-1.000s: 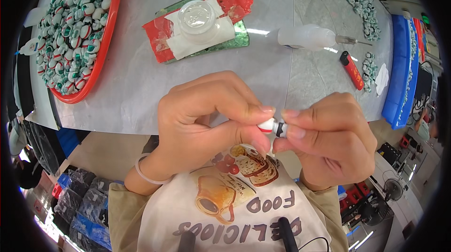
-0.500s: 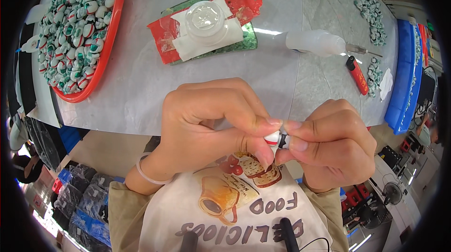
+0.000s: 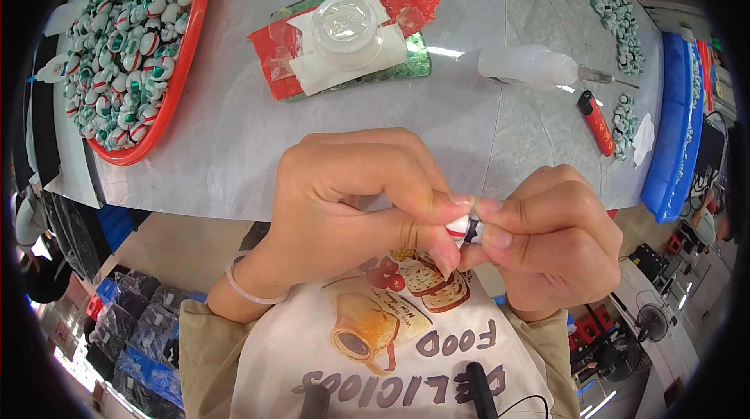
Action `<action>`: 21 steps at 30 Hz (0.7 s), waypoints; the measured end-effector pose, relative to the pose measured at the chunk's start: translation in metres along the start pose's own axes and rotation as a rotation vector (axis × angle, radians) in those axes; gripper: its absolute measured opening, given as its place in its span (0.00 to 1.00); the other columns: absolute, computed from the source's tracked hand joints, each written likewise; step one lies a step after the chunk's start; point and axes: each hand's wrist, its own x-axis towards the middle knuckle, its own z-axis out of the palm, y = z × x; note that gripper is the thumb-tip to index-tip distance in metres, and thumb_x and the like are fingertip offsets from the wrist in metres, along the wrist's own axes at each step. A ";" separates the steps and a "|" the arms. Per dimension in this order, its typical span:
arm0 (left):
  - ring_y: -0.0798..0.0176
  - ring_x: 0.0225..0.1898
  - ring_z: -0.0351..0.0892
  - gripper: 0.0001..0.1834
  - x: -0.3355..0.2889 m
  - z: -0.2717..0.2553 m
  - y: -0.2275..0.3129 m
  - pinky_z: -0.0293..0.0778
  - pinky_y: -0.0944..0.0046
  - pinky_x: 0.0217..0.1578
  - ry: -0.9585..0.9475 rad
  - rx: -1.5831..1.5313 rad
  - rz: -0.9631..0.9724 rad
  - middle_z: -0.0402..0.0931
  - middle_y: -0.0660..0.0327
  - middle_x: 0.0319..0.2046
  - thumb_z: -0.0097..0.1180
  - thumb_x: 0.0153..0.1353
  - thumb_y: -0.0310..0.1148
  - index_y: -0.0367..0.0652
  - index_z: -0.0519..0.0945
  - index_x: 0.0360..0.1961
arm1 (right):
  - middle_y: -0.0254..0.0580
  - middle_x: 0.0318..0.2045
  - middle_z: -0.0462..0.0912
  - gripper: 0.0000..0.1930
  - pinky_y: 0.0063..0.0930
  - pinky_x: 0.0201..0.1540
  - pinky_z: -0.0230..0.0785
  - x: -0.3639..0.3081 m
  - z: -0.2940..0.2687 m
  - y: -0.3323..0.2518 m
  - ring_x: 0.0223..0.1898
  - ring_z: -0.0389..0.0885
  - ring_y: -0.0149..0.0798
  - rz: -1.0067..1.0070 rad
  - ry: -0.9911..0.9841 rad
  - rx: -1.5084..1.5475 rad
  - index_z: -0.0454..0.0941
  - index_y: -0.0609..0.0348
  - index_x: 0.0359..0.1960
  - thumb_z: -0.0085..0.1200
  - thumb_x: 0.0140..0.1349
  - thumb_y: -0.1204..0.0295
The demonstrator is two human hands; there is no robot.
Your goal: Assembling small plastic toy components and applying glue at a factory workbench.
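Just above my apron, my left hand [image 3: 312,184] and my right hand [image 3: 555,235] meet fingertip to fingertip. Thumb and forefinger of the left pinch a small rounded white piece with a red stripe [image 3: 456,227]. From the other side, the right fingertips grip a small black-and-white piece [image 3: 473,231]. The two pieces touch end to end; whether they are joined I cannot tell. Fingers cover most of both. Beyond my hands, a clear round dish [image 3: 344,24] rests on white paper [image 3: 312,73] over red and green sheets.
A red tub [image 3: 184,79], heaped with small white-and-green figures, stands at the left. Rightward lie a white squeeze bottle [image 3: 527,67] with a needle tip, a red lighter [image 3: 596,126] and rows of small figures [image 3: 617,16]. A blue tray [image 3: 676,137] is at the right edge.
Both hands keep their pinch on the two pieces, with barely any movement. The table and the things on it appear very slightly shifted in the view.
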 end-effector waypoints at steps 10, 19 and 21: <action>0.70 0.20 0.76 0.04 0.001 0.001 0.000 0.72 0.74 0.19 -0.012 0.066 -0.001 0.74 0.59 0.20 0.59 0.44 0.16 0.35 0.78 0.20 | 0.43 0.22 0.75 0.12 0.18 0.16 0.59 -0.001 0.000 0.000 0.17 0.68 0.30 0.010 0.002 -0.013 0.70 0.62 0.16 0.64 0.33 0.83; 0.69 0.22 0.75 0.05 0.000 0.002 -0.005 0.69 0.73 0.21 -0.051 0.170 0.057 0.73 0.60 0.20 0.60 0.43 0.18 0.36 0.76 0.21 | 0.43 0.21 0.76 0.12 0.20 0.17 0.58 -0.001 -0.006 0.003 0.17 0.69 0.30 0.032 -0.036 -0.044 0.69 0.60 0.17 0.64 0.34 0.81; 0.66 0.23 0.74 0.08 0.000 0.004 -0.006 0.68 0.70 0.22 -0.027 0.176 0.091 0.74 0.60 0.20 0.62 0.41 0.21 0.37 0.76 0.25 | 0.43 0.21 0.76 0.12 0.20 0.18 0.59 0.000 -0.005 0.005 0.17 0.69 0.30 0.022 -0.002 -0.042 0.70 0.59 0.18 0.64 0.35 0.80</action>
